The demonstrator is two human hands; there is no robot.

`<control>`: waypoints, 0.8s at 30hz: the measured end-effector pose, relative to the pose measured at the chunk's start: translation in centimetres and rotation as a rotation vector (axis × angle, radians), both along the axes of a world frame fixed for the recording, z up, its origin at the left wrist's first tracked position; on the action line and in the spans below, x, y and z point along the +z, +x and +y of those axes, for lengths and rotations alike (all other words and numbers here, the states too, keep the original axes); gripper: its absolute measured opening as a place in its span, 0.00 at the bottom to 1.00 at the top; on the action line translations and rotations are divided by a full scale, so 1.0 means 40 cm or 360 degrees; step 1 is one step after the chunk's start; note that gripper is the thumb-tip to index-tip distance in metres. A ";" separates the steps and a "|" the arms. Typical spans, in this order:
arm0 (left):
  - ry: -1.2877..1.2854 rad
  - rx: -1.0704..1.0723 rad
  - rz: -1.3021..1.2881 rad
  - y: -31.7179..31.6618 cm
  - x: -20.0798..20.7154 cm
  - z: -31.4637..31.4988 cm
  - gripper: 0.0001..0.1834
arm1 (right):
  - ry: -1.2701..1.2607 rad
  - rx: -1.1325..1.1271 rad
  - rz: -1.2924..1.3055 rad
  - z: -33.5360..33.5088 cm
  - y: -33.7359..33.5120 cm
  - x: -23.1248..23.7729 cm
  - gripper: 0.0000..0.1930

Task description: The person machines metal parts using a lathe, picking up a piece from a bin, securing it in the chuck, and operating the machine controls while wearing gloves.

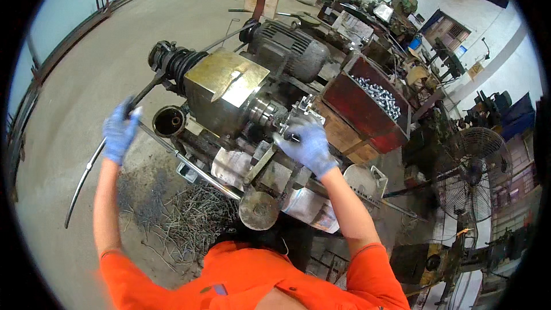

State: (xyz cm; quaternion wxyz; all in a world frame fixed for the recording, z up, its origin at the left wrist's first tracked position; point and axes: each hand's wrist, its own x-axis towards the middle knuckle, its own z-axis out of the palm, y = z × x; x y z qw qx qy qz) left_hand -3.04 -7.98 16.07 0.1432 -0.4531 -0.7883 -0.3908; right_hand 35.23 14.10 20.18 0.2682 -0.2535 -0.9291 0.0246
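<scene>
My left hand [119, 132], in a blue-grey work glove, is closed round a long metal lever [86, 173]. The lever runs from the left end of a lathe-like machine [221, 80] down past my hand. At the machine's right side, my right hand [309, 144], gloved the same way, is bent with fingers closed beside the shiny spindle nose [263, 112]. What its fingers hold, if anything, is too small to make out. A metal fixture [307, 109] stands just behind that hand.
A red metal bin [367, 103] of small shiny parts sits right of the machine, an electric motor [293, 49] behind it. A polished bar [195, 166] crosses the front. Metal shavings [195, 218] cover the floor below. A large fan [473, 175] stands at right.
</scene>
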 end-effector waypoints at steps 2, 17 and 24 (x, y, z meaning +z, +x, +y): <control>-0.0001 -0.0221 -0.0011 0.193 0.111 0.123 0.28 | -0.0108 -0.0015 0.0082 -0.041 0.101 0.006 0.15; 0.0275 -0.0694 0.0309 0.487 0.029 0.269 0.11 | -0.0569 -0.1121 0.0416 -0.427 0.749 -0.259 0.08; 0.0007 -0.0781 0.0258 0.587 -0.073 0.375 0.09 | -0.0476 -0.1147 0.0338 -0.404 0.695 -0.203 0.08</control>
